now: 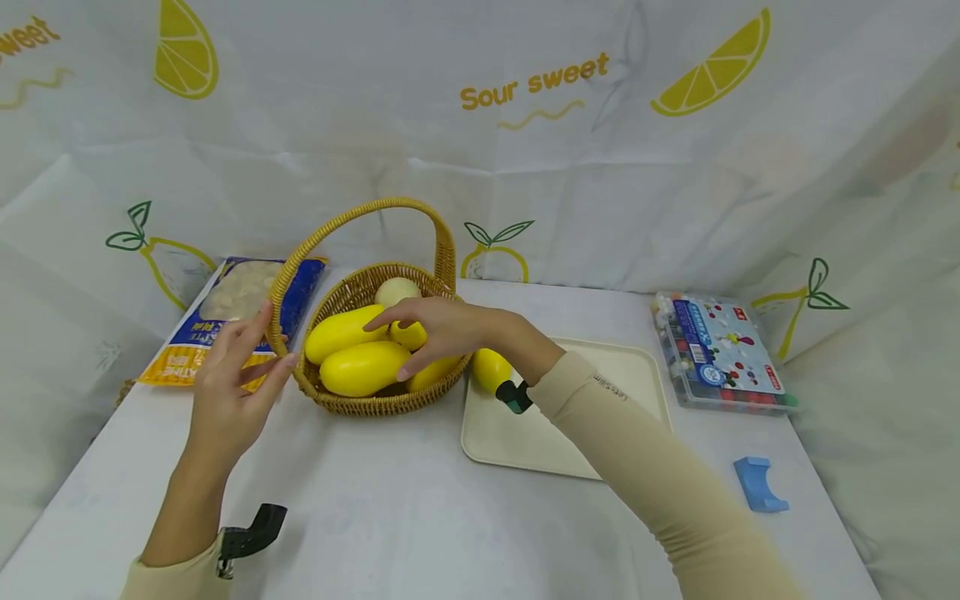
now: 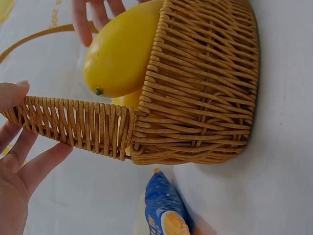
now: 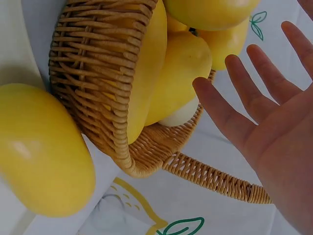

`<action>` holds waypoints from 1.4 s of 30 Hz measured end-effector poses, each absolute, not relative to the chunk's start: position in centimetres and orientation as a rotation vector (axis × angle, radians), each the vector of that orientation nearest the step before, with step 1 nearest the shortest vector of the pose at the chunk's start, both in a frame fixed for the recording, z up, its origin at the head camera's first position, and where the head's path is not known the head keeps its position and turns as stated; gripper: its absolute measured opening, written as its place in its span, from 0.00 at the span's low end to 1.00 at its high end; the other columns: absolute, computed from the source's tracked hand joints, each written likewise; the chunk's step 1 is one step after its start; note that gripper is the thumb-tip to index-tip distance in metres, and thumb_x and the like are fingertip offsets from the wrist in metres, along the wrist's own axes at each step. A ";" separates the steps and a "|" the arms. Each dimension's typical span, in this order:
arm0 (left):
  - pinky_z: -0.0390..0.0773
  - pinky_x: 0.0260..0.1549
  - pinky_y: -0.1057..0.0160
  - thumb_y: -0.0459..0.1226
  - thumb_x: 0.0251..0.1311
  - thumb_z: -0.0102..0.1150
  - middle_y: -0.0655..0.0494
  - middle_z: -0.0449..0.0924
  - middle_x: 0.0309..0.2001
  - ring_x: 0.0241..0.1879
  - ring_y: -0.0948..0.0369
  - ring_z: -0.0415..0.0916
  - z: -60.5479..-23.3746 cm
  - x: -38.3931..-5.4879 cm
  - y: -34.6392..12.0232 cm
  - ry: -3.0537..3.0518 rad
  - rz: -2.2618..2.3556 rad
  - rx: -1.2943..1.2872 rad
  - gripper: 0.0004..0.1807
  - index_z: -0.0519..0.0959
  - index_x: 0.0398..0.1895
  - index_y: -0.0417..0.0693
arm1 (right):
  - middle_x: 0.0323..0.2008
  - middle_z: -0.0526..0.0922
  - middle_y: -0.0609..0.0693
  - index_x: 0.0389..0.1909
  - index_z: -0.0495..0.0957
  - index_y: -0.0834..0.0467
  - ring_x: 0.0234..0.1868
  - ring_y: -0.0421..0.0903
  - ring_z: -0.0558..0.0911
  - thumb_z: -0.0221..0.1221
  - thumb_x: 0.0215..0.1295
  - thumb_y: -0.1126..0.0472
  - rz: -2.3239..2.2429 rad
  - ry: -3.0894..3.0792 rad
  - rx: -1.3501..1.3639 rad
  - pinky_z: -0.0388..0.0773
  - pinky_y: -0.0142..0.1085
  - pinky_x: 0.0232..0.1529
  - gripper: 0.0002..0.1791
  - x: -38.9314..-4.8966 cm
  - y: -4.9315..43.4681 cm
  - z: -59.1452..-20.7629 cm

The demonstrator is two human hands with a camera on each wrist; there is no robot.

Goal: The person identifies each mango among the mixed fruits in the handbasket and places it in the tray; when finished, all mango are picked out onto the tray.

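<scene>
A wicker basket with a tall arched handle stands left of centre, holding several smooth yellow melons and a pale round fruit. My left hand grips the handle low on its left side; in the left wrist view the thumb lies on one face and the fingers on the other. Above the fruit hovers my right hand, palm down, fingers spread and loosely bent. The right wrist view shows that palm holding nothing. Another yellow melon lies outside, beside the basket.
Right of the basket, a cream tray sits partly under my right forearm, with the loose melon at its left end. Behind my left hand lies a blue and orange food packet. A clear boxed set and a blue plastic piece are far right.
</scene>
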State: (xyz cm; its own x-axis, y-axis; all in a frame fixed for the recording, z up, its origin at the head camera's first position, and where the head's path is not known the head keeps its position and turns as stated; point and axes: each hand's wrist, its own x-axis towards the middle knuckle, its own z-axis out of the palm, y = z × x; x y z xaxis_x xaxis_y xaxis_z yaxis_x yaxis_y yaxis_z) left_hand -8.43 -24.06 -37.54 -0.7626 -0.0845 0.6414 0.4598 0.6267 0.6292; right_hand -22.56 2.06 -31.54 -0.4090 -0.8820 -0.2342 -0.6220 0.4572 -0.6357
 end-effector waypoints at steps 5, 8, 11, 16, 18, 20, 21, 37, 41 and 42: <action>0.73 0.47 0.88 0.16 0.52 0.65 0.80 0.66 0.54 0.54 0.78 0.69 -37.5 -8.4 -24.0 -2.210 -1.100 -0.284 0.45 0.68 0.75 0.51 | 0.74 0.68 0.43 0.74 0.68 0.43 0.75 0.48 0.68 0.70 0.63 0.50 -0.590 2.157 -1.239 0.66 0.44 0.78 0.38 -22.3 0.9 -32.2; 0.73 0.47 0.88 0.16 0.53 0.65 0.81 0.66 0.54 0.54 0.78 0.69 -37.4 -8.4 -23.9 -2.218 -1.097 -0.275 0.46 0.68 0.75 0.52 | 0.74 0.68 0.43 0.73 0.69 0.44 0.75 0.46 0.67 0.70 0.64 0.52 -0.565 2.154 -1.249 0.65 0.42 0.79 0.36 -22.2 0.2 -32.3; 0.73 0.47 0.88 0.16 0.53 0.66 0.80 0.66 0.53 0.54 0.79 0.69 -37.3 -8.3 -23.9 -2.223 -1.092 -0.266 0.46 0.68 0.75 0.53 | 0.74 0.69 0.45 0.73 0.70 0.46 0.75 0.45 0.67 0.70 0.64 0.53 -0.534 2.146 -1.285 0.63 0.41 0.79 0.36 -22.2 -0.5 -32.3; 0.73 0.47 0.88 0.16 0.54 0.65 0.80 0.65 0.53 0.54 0.79 0.69 -37.3 -8.2 -23.8 -2.228 -1.097 -0.257 0.46 0.67 0.76 0.54 | 0.74 0.70 0.45 0.73 0.69 0.48 0.75 0.44 0.67 0.71 0.63 0.54 -0.502 2.145 -1.315 0.62 0.39 0.80 0.38 -22.0 -1.2 -32.2; 0.73 0.47 0.88 0.17 0.54 0.65 0.80 0.65 0.53 0.54 0.78 0.69 -37.3 -8.2 -23.8 -2.228 -1.099 -0.256 0.46 0.67 0.76 0.54 | 0.74 0.69 0.45 0.74 0.69 0.48 0.75 0.44 0.67 0.71 0.63 0.55 -0.502 2.147 -1.308 0.62 0.38 0.80 0.38 -22.0 -1.4 -32.3; 0.73 0.47 0.88 0.17 0.54 0.65 0.81 0.66 0.53 0.53 0.78 0.69 -37.3 -8.3 -23.8 -2.227 -1.101 -0.256 0.46 0.67 0.75 0.54 | 0.74 0.69 0.46 0.74 0.68 0.49 0.75 0.44 0.67 0.71 0.63 0.57 -0.510 2.145 -1.301 0.62 0.38 0.80 0.39 -22.0 -1.5 -32.5; 0.73 0.47 0.88 0.17 0.54 0.66 0.81 0.66 0.53 0.53 0.78 0.69 -37.3 -8.3 -23.8 -2.227 -1.098 -0.256 0.46 0.67 0.75 0.54 | 0.74 0.70 0.46 0.74 0.68 0.49 0.74 0.44 0.67 0.71 0.63 0.58 -0.513 2.146 -1.298 0.63 0.38 0.79 0.39 -22.0 -1.5 -32.6; 0.73 0.47 0.89 0.16 0.52 0.66 0.81 0.67 0.54 0.55 0.78 0.69 -37.4 -8.3 -24.0 -2.217 -1.094 -0.270 0.46 0.68 0.75 0.52 | 0.74 0.69 0.47 0.73 0.67 0.49 0.73 0.44 0.69 0.69 0.65 0.60 -0.524 2.163 -1.278 0.67 0.39 0.76 0.36 -22.2 -0.7 -33.3; 0.73 0.47 0.89 0.15 0.52 0.66 0.81 0.67 0.53 0.54 0.77 0.69 -37.5 -8.3 -24.1 -2.213 -1.106 -0.273 0.46 0.68 0.75 0.52 | 0.73 0.69 0.46 0.73 0.67 0.47 0.73 0.43 0.69 0.68 0.66 0.59 -0.512 2.172 -1.270 0.67 0.39 0.76 0.35 -22.2 -0.3 -33.2; 0.73 0.47 0.89 0.15 0.52 0.66 0.81 0.67 0.53 0.54 0.77 0.69 -37.5 -8.3 -24.0 -2.213 -1.109 -0.273 0.46 0.68 0.75 0.52 | 0.73 0.70 0.45 0.73 0.68 0.47 0.73 0.43 0.69 0.68 0.66 0.59 -0.515 2.173 -1.265 0.67 0.39 0.76 0.35 -22.3 -0.2 -33.2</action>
